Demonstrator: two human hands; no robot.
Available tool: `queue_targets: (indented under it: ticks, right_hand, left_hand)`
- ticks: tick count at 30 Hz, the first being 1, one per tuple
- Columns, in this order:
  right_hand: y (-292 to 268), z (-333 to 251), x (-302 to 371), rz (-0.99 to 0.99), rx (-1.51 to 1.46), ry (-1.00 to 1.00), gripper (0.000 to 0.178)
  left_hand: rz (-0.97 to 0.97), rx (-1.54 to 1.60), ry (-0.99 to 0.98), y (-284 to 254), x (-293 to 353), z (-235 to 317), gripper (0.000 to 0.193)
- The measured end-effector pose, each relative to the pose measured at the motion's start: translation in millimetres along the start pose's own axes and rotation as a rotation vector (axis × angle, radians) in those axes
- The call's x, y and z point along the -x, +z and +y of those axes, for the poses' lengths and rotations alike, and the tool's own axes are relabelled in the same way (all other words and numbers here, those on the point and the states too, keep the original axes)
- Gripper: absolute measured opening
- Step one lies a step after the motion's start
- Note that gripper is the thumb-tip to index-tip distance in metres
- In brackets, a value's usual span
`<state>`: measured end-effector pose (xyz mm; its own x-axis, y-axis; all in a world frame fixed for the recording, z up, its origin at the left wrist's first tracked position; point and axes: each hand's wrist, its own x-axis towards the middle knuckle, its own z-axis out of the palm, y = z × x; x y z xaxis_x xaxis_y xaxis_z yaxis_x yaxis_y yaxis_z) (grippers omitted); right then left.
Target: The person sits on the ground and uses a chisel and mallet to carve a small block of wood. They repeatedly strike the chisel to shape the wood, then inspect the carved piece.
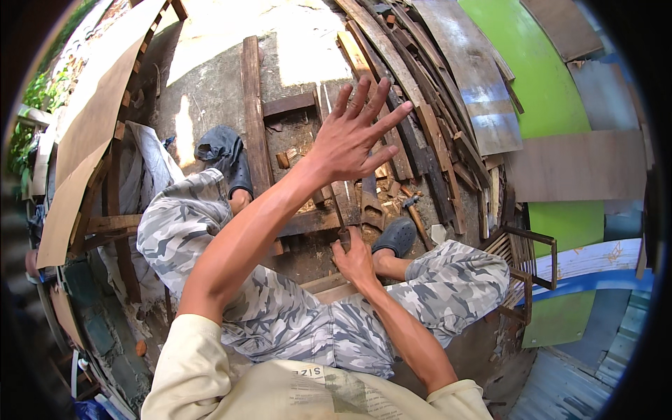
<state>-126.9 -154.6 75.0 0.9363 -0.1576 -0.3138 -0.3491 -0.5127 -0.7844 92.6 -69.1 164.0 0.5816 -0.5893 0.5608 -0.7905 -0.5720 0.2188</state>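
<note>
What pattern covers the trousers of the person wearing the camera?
The trousers have a grey-and-white camouflage pattern, shown in the head view.

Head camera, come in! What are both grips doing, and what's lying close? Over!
Left grip raised, open, empty. Right grip closed around dark handle. Wooden frame on ground ahead. Hammer lying beside right shoe.

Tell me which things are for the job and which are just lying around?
Probably for the job:
brown-handled tool, gripped by the right hand
wooden frame between the feet

Seem to be just lying about, touched by neither hand:
hammer on the ground
plank pile
green panel
</note>
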Motion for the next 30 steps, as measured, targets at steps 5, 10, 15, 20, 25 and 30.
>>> queue_targets:
  ticks: [5,10,15,20,25,30]
  right_hand:
    - [3,-2,0,-0.064,-0.001,0.0,0.038]
    - [3,4,-4,-0.045,-0.035,0.031,0.044]
    - [3,-6,8,-0.053,-0.014,0.026,0.044]
    - [-3,-1,-1,-0.025,-0.027,0.018,0.039]
    - [-5,-6,-4,-0.033,-0.063,0.024,0.039]
    - [1,3,-4,-0.001,-0.072,0.005,0.035]
  left_hand:
    - [-0.496,-0.113,-0.023,37,51,-27,0.064]
    - [-0.164,-0.026,-0.024,17,8,-12,0.065]
    - [-0.469,0.003,-0.047,49,47,-24,0.063]
    - [-0.275,0.024,-0.023,47,27,-12,0.063]
    - [0.017,0.03,-0.385,6,14,-15,0.071]
    - [0.076,0.571,-1.431,-1,101,30,0.1]
